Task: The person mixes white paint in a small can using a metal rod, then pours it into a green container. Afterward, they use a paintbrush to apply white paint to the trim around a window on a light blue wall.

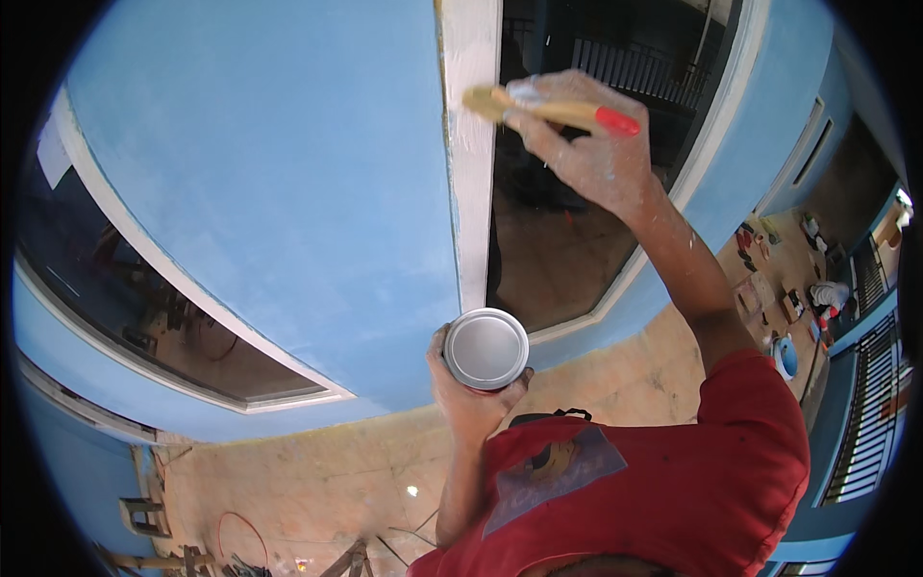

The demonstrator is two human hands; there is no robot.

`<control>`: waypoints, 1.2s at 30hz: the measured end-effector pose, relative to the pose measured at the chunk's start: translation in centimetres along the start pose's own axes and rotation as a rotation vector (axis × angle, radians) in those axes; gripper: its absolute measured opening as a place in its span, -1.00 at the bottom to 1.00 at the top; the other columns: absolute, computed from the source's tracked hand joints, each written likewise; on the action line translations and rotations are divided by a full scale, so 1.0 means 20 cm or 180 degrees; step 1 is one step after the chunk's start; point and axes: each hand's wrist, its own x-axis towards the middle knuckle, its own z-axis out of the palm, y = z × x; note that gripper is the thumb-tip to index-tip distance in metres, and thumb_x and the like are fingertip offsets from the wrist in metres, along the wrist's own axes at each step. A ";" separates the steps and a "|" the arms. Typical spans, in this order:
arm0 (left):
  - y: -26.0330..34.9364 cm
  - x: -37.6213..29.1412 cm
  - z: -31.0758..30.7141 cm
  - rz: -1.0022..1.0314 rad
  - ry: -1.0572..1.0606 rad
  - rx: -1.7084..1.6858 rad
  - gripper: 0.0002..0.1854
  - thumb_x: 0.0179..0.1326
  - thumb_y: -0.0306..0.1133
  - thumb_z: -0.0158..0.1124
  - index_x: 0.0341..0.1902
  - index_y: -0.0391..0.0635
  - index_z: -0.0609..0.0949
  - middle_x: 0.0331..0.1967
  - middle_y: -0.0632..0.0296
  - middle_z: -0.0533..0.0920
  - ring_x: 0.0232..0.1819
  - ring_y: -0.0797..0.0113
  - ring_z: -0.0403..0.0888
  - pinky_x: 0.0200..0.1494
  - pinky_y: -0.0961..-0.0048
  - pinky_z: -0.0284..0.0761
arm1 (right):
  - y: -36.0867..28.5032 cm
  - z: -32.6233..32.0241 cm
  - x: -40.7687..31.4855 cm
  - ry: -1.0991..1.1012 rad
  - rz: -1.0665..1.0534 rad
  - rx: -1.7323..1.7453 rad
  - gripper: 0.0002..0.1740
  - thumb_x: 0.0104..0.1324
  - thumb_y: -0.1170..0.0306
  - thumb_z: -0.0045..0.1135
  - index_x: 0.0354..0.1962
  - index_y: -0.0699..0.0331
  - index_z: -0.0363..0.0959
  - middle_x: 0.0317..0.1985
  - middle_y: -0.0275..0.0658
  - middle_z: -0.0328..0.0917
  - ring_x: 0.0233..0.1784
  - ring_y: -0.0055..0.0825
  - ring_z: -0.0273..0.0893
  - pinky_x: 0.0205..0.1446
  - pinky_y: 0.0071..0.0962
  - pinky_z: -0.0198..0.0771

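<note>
My right hand (584, 137) holds a paintbrush (555, 112) with a wooden handle and a red end. The brush's bristles lie against or just over the white window frame (472, 166), beside the dark glass; contact is blurred. Below, my left hand (469, 404) grips a round metal can (487, 348) from underneath and the sides. Its inside looks pale grey; whether that is paint or bare metal I cannot tell. White smears mark my right hand. The light blue wall (288, 180) meets the frame's left side along a rough edge.
Another white-framed window (209, 324) is at the left. Wooden pieces (353, 559) and a red hose or cable (241, 519) are on the tiled floor (324, 476). At the far right are a blue-and-white bucket (784, 357), scattered items and a crouching person (829, 296).
</note>
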 end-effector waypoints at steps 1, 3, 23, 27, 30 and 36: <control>0.01 0.01 0.00 -0.0017 0.0010 0.0025 0.24 -0.30 -0.16 0.86 0.52 -0.28 0.38 0.25 -0.06 0.67 0.25 -0.04 0.73 0.29 0.07 0.64 | 0.01 -0.02 0.03 0.0215 -0.0332 -0.0233 -0.76 0.36 0.51 0.60 -0.03 0.30 0.81 -0.04 -0.20 0.88 -0.04 -0.45 0.88 0.02 -0.46 0.79; 0.01 0.03 0.00 0.0022 -0.0010 0.0199 0.24 -0.31 -0.16 0.86 0.52 -0.26 0.38 0.27 -0.05 0.66 0.27 -0.06 0.72 0.30 0.06 0.63 | -0.06 -0.06 0.02 0.0259 -0.0248 -0.0291 -0.74 0.34 0.53 0.61 -0.04 0.30 0.80 -0.05 -0.17 0.88 -0.03 -0.41 0.89 0.03 -0.45 0.80; -0.01 0.11 0.07 0.0080 0.0026 -0.0049 0.24 -0.31 -0.22 0.88 0.52 -0.27 0.39 0.26 -0.07 0.65 0.28 -0.09 0.70 0.32 0.02 0.62 | -0.14 -0.01 -0.32 -0.0714 -0.0304 -0.0074 -0.76 0.31 0.40 0.61 -0.08 0.12 0.79 -0.08 -0.30 0.80 -0.11 -0.33 0.84 -0.03 -0.36 0.80; -0.02 0.09 0.04 0.0012 -0.0024 -0.0196 0.24 -0.31 -0.23 0.89 0.52 -0.27 0.39 0.26 -0.07 0.65 0.28 -0.09 0.70 0.32 0.02 0.62 | -0.17 -0.06 -0.11 -0.0115 0.0416 0.0145 -0.76 0.41 0.44 0.58 0.01 0.25 0.82 -0.03 -0.23 0.89 0.00 -0.52 0.87 0.10 -0.48 0.77; -0.01 0.09 0.04 0.0015 -0.0031 -0.0193 0.24 -0.31 -0.23 0.89 0.52 -0.28 0.38 0.26 -0.07 0.65 0.28 -0.10 0.70 0.34 0.02 0.62 | -0.15 -0.13 -0.04 0.0382 -0.0586 -0.0528 -0.66 0.30 0.51 0.64 0.03 0.25 0.82 -0.06 -0.19 0.87 -0.04 -0.36 0.88 0.06 -0.42 0.79; -0.01 0.08 0.07 0.0079 -0.0014 -0.0124 0.24 -0.31 -0.25 0.88 0.52 -0.28 0.38 0.25 -0.07 0.66 0.27 -0.10 0.70 0.34 0.02 0.61 | -0.19 -0.06 -0.36 -0.0925 -0.0321 0.0105 -0.60 0.21 0.55 0.65 0.01 0.19 0.80 -0.07 -0.18 0.82 -0.07 -0.33 0.84 0.05 -0.37 0.80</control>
